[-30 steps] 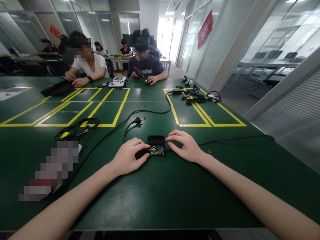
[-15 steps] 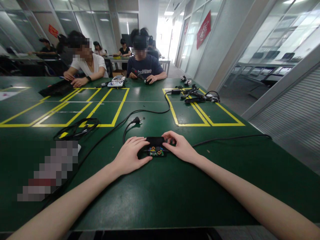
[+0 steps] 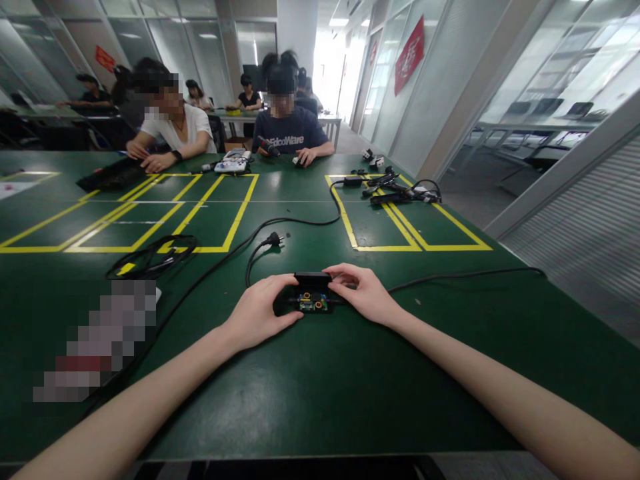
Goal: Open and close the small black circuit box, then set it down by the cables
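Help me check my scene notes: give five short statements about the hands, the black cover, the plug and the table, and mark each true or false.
1. The right hand touches the black cover. True.
2. The black cover is fully shut. False: it is held behind the circuit board, which lies exposed.
3. The plug lies on the green table with its prongs bare. True.
4. The plug is gripped in the person's left hand. False: the plug lies apart from both hands, and the left hand is at the black cover's left end.
5. Yellow tape marks out shapes on the green table. True.
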Motion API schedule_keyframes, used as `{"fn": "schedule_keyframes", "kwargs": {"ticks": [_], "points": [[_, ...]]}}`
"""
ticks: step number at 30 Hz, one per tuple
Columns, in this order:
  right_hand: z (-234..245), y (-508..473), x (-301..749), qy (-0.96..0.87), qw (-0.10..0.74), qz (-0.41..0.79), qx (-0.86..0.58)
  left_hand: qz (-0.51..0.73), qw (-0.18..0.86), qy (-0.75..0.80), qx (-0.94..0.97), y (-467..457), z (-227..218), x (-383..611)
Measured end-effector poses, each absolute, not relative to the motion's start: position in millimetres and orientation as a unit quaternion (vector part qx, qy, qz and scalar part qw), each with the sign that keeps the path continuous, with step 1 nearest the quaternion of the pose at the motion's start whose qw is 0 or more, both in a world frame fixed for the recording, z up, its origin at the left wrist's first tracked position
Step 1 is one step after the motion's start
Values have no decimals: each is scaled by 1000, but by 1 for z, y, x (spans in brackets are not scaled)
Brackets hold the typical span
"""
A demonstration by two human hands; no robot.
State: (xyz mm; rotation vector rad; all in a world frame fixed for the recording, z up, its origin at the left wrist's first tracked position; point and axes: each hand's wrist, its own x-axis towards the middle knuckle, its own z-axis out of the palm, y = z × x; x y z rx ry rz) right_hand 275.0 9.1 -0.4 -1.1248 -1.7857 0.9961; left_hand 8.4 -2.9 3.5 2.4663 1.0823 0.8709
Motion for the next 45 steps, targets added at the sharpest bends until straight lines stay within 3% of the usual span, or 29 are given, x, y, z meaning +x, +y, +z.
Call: {"fn": "schedule_keyframes", "kwargs": {"ticks": [13,31,45], "points": [[-2,8,274,-709,412,391,-418,314,285,397,814,-5,5,11],[6,2,278,-808,398,313,-302,320,270,376,827,-5,6,11],[2,1,281,-860,336,243,-298,320,264,370,831,-1,6,11]]}}
